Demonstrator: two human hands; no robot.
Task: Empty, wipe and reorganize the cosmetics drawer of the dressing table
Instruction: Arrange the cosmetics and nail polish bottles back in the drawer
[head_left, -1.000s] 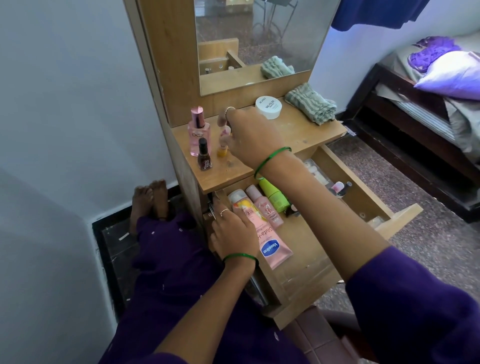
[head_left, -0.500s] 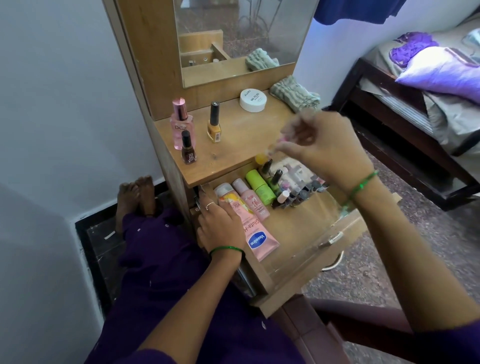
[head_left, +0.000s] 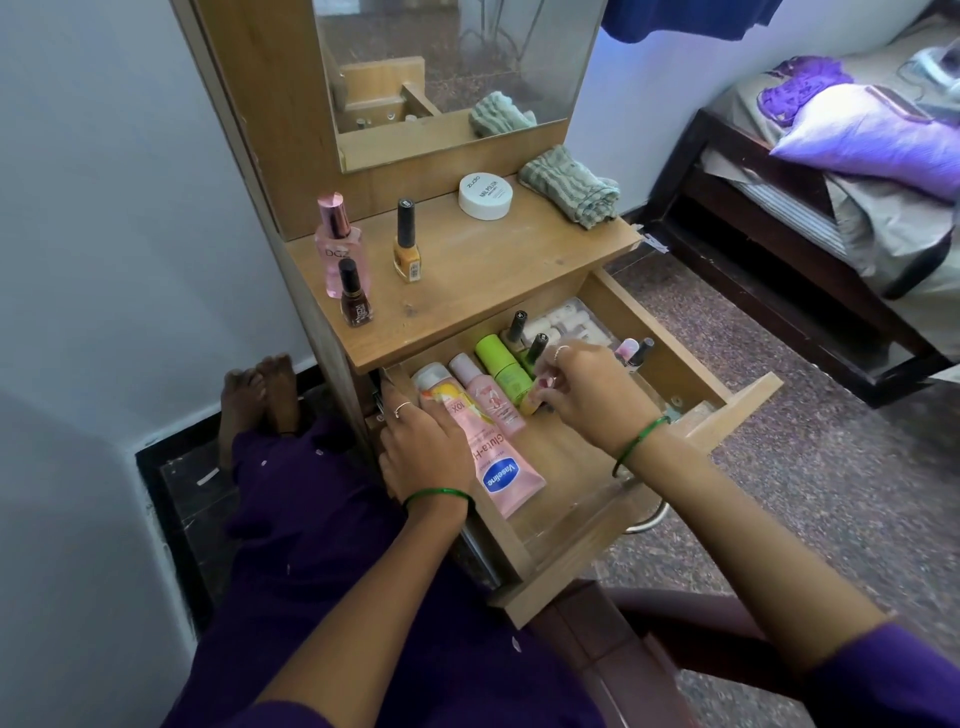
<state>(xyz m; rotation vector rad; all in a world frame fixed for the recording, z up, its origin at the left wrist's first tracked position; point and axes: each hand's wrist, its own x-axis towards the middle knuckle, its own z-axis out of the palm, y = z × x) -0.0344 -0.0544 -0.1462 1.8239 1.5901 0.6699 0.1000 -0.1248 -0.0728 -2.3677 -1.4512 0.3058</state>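
Observation:
The wooden drawer (head_left: 655, 336) of the dressing table stands pulled out. Inside lie a pink Vaseline tube (head_left: 500, 470), a pink bottle (head_left: 485, 397), a green bottle (head_left: 503, 370) and several nail polish bottles (head_left: 516, 328). My right hand (head_left: 589, 397) reaches into the drawer and pinches a small yellow nail polish bottle (head_left: 530, 404) beside the green bottle. My left hand (head_left: 426, 447) rests flat on the drawer's left wall and the orange-white tube (head_left: 439, 382). On the tabletop (head_left: 483, 270) stand a pink perfume bottle (head_left: 340, 244), a dark nail polish (head_left: 355, 297) and a yellow nail polish (head_left: 407, 243).
A white jar (head_left: 485, 195) and a folded green cloth (head_left: 571, 184) sit at the back of the tabletop under the mirror (head_left: 447, 57). A clear box of white items (head_left: 566, 318) lies at the drawer's back. A bed (head_left: 831, 171) stands to the right.
My right hand left the yellow nail polish standing on the tabletop, swung down into the drawer and now pinches a small bottle. My left hand stayed on the drawer's edge.

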